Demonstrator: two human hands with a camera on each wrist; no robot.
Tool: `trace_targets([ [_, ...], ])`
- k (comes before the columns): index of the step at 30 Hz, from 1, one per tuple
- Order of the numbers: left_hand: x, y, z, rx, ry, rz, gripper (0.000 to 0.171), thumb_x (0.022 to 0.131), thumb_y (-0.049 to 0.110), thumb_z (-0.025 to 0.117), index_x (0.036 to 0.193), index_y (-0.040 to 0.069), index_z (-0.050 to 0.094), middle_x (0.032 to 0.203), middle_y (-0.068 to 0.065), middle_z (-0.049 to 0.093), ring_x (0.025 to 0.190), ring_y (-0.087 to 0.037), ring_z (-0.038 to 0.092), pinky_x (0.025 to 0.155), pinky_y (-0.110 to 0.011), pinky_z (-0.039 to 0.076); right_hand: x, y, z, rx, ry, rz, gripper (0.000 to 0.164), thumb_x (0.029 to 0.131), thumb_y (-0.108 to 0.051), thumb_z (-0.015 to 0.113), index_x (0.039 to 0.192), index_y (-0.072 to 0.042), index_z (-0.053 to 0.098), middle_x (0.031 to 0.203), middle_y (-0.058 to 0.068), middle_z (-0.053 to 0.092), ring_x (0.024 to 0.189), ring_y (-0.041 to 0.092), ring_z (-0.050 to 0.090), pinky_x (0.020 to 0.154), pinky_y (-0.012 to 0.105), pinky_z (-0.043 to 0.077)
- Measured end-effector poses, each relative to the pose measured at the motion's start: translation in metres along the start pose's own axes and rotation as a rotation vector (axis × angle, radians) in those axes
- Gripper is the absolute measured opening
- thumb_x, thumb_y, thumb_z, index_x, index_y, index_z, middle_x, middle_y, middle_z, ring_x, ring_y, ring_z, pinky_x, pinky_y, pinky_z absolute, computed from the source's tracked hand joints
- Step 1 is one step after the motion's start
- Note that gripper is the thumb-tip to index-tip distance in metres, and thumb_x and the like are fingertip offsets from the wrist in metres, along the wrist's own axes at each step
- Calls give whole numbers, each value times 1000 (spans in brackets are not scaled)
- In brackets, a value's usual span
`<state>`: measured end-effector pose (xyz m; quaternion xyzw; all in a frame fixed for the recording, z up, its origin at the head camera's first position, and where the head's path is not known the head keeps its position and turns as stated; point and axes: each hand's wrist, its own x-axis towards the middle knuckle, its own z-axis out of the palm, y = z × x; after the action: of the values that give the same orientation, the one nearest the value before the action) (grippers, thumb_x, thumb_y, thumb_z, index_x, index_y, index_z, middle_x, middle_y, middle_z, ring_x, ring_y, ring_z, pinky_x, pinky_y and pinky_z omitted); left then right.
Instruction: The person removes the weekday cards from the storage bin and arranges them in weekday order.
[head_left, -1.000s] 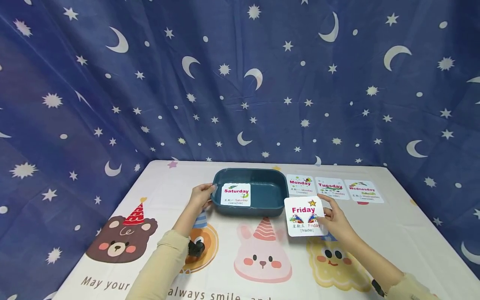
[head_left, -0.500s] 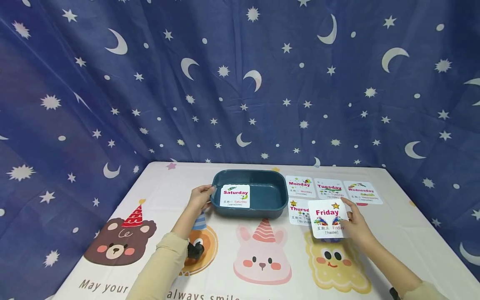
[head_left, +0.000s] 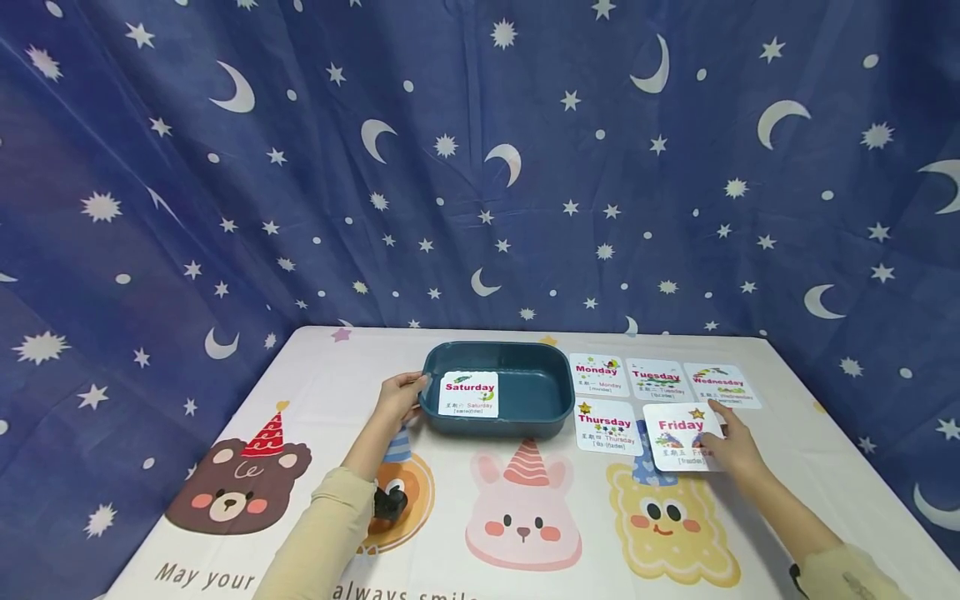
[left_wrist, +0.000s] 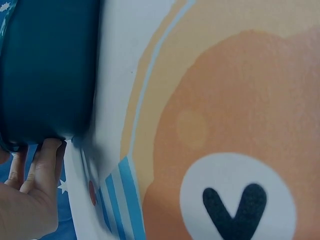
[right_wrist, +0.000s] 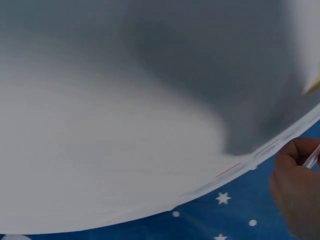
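A dark teal rectangular tray [head_left: 534,390] stands at the back middle, and my left hand [head_left: 397,398] grips its left end. The left wrist view shows fingers of that hand against the tray's wall [left_wrist: 47,65]. Inside the tray's left half lies the Saturday card [head_left: 468,398]. My right hand [head_left: 733,446] pinches the Friday card [head_left: 671,457] by its right edge, close over the table and just right of the Thursday card [head_left: 606,440]. In the right wrist view, only a thin edge of the card [right_wrist: 313,157] shows between thumb and finger.
Behind the Thursday and Friday cards lie the Monday [head_left: 597,387], Tuesday [head_left: 655,392] and Wednesday [head_left: 720,396] cards in a row. The tablecloth [head_left: 435,500] is white with printed cartoon animals. A blue star-and-moon curtain [head_left: 405,208] hangs along the far table edge.
My right hand has moved right and lower with the Friday card, uncovering the Thursday card beside the tray. The left hand stays on the tray.
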<state>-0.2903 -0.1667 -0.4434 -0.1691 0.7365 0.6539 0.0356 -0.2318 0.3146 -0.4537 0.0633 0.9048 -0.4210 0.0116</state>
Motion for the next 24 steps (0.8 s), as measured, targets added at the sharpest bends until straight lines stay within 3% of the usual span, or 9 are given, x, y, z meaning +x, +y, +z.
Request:
trace_targets([
  [4,0,0,1,5,8,6,39,97,19,52,131,0,52,127,-21,54,98,-23,61,73,-25,54,12,5,1,-41,7,20,70,87,-4,51,144,12,13,119,43,42,97,42,51,82,37,44],
  [7,0,0,1,2,7,11,38,97,19,52,130,0,52,126,-21,54,95,-21,61,70,-24,54,20,6,3,-23,-16,59,75,88,-7,54,145,10,10,129,44,33,114,50,41,100,54,34],
  [9,0,-1,1,-4,5,10,38,97,19,52,130,0,52,125,-21,54,93,-20,61,69,-24,54,25,6,4,-8,-30,78,77,87,-7,56,145,10,8,133,44,29,119,51,35,106,58,27],
  [18,2,-2,1,-6,10,-3,36,97,19,52,128,1,53,123,-20,56,94,-21,62,67,-23,54,31,-1,9,-41,-35,110,82,82,-6,62,143,14,10,135,43,25,121,52,30,110,59,20],
  [24,3,-2,1,6,10,-4,37,97,20,52,129,2,53,126,-20,55,102,-27,61,71,-26,55,32,-1,13,-143,-20,123,81,81,-9,62,142,14,13,131,42,32,119,54,34,107,60,27],
])
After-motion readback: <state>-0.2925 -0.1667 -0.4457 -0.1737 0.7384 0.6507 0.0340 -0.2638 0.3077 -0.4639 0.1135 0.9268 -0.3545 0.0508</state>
